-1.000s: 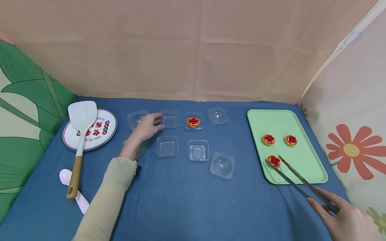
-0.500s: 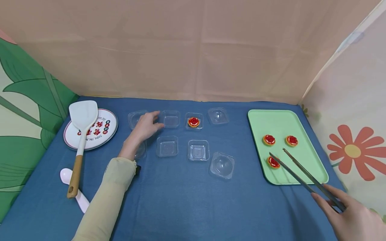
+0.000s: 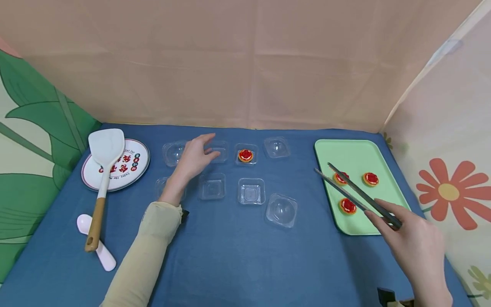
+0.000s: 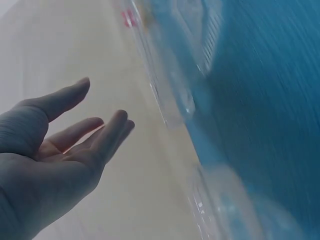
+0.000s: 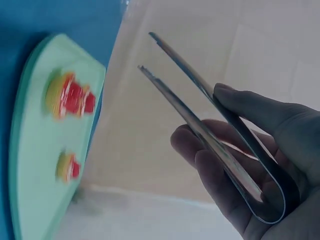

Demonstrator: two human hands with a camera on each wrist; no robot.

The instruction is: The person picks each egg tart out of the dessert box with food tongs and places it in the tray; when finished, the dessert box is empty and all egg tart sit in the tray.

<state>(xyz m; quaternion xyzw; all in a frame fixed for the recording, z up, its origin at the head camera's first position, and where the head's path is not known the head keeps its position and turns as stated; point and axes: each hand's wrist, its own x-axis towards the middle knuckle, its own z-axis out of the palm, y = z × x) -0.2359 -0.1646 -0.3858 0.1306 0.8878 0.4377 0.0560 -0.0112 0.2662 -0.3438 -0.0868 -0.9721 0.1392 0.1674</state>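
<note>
My right hand (image 3: 416,241) grips a pair of metal tongs (image 3: 365,196) over the green tray (image 3: 383,213). Their arms are slightly apart with nothing between the tips, as the right wrist view shows. From the head view they overlap the back-left red-topped tart (image 3: 341,178). Two more tarts lie on the tray, one at the front (image 3: 348,206) and one at the right (image 3: 370,179). My left hand (image 3: 195,160) hovers with thumb and fingers spread, holding nothing. It partly hides a clear plastic box (image 3: 219,150). Beside that, another clear box holds a tart (image 3: 245,155).
Several clear boxes stand mid-table, among them an open base (image 3: 251,192) and domed lids (image 3: 281,210). At the left, a white spatula (image 3: 105,147) lies across a printed plate (image 3: 134,172) and a white spoon (image 3: 105,258). A beige wall (image 3: 245,64) closes the back.
My right hand has moved left and farther back with the tongs, from the front tart to above the back-left one. My left hand has shifted slightly right and away.
</note>
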